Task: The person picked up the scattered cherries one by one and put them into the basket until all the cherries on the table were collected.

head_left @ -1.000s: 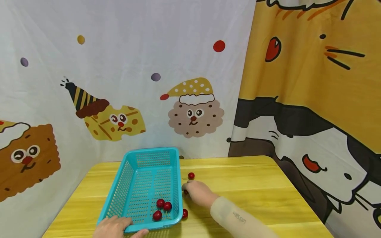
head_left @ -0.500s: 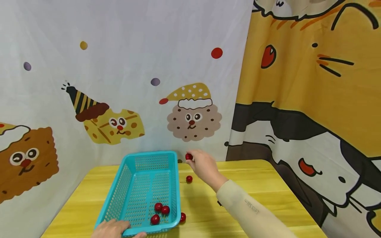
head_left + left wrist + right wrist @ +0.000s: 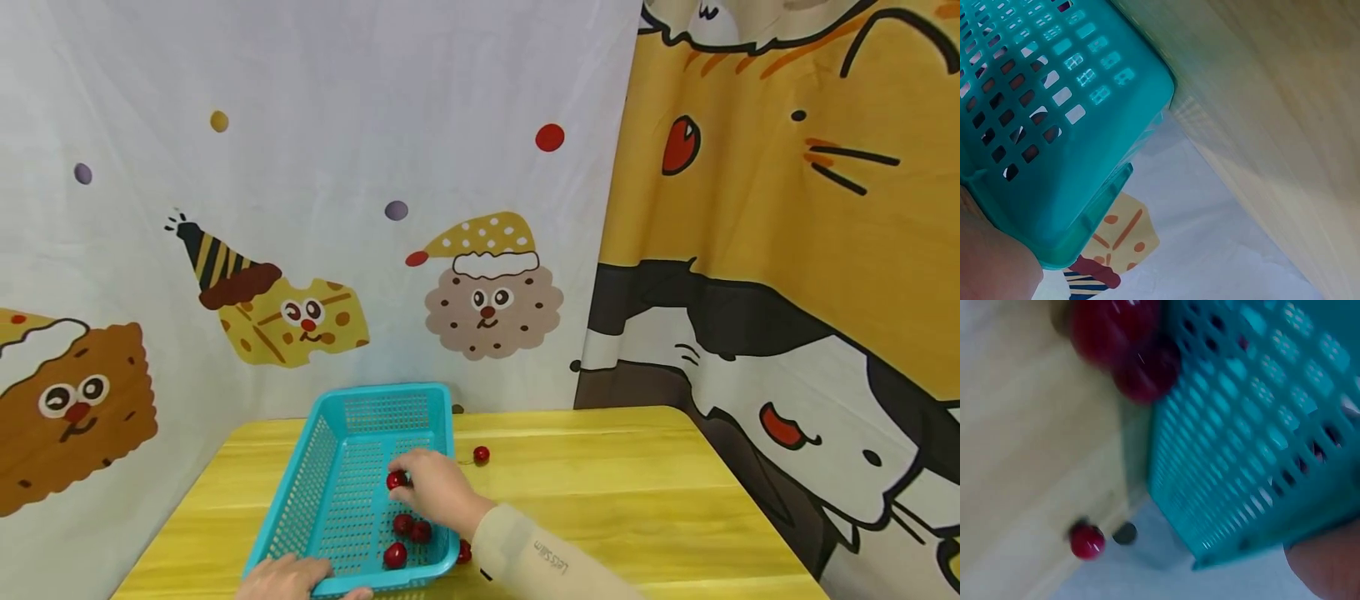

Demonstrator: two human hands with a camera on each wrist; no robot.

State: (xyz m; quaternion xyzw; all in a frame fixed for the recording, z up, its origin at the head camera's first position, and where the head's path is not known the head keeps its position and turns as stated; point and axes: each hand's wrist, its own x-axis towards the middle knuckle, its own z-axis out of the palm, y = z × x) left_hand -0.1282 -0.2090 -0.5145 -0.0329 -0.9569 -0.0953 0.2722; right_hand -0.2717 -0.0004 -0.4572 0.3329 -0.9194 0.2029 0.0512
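Observation:
A turquoise plastic basket [image 3: 330, 483] with perforated walls stands on the table, several red cherries [image 3: 395, 555] lying in its near right part. My left hand [image 3: 285, 577] grips its near left corner at the rim. Inside the basket's outline, above the cherries, my right hand [image 3: 438, 492] pinches one cherry [image 3: 397, 480] between thumb and fingers. In the right wrist view only a bit of that hand [image 3: 1325, 562] shows over the rim, and the pinched cherry is hidden. The left wrist view has the basket's outer wall [image 3: 1104, 119] and part of my left hand [image 3: 997, 265].
Outside the basket's right wall lie two cherries [image 3: 1147, 370] close together, mostly covered by the right sleeve in the head view. Farther back on the yellow wood-grain table [image 3: 585, 475] is another cherry [image 3: 482, 455]. A cartoon-printed curtain [image 3: 337, 167] hangs behind.
My right hand has picked up a cherry from the table right of the basket, lifted it, and brought it left over the basket. My left hand stays at the corner.

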